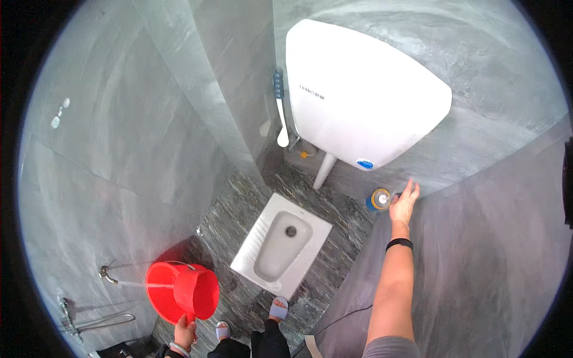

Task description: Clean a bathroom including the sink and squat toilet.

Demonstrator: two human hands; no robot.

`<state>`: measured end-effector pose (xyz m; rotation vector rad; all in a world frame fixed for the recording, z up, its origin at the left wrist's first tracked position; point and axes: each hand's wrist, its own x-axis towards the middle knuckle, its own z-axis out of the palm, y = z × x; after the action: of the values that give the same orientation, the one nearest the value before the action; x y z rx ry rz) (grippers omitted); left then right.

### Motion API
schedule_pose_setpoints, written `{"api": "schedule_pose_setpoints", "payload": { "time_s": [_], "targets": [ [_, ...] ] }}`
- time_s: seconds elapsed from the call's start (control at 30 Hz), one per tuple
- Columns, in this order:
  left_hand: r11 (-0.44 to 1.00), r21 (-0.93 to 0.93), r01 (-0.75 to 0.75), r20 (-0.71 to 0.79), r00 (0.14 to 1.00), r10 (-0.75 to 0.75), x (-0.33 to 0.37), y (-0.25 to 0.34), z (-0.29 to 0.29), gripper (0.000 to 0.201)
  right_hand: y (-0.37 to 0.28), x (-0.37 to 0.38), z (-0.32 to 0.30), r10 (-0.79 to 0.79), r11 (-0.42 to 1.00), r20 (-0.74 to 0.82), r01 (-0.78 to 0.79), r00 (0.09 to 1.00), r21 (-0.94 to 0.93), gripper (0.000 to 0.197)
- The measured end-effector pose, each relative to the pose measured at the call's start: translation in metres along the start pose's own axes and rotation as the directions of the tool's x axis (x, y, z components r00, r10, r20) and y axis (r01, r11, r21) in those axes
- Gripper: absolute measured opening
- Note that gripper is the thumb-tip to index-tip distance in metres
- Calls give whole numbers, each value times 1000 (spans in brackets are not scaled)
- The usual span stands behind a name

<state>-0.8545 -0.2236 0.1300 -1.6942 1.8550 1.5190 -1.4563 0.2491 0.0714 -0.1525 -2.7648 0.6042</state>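
Observation:
At lower left, my left hand (184,333) is closed around the handle of a red plastic dipper (206,293). The dipper is tilted over the front right side of a red bucket (156,275), hiding part of it. Water streams from a wall tap (105,274) toward the bucket. My right arm reaches far out on the right, a black band on its wrist. My right hand (403,206) has its fingers stretched out beside a blue bottle (374,201) with a yellow ring and pale top. Whether the hand touches the bottle is unclear.
A white squat toilet (245,260) is set in the dark marbled floor (224,209). Above it hangs a white cistern (370,89) with a downpipe (324,171). A toilet brush (282,113) hangs beside it. A hand shower (71,325) is at lower left. My slippered feet stand in front.

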Motion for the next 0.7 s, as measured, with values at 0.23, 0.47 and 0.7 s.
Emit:
{"api": "schedule_pose_setpoints", "payload": {
  "time_s": [0.23,0.47,0.7],
  "targets": [
    [972,-212,99,87,993,-82,-20,21,0,24,-75,33,-44,246,961,148,-221,958,-164,94],
    [565,-730,386,300,922,-243,-52,52,43,27,-79,-167,6,-3,959,150,-39,989,280,50],
    [538,-774,335,522,818,242,-52,80,127,33,-215,-420,-53,-355,433,908,-900,-221,-49,40]
  ]
}}
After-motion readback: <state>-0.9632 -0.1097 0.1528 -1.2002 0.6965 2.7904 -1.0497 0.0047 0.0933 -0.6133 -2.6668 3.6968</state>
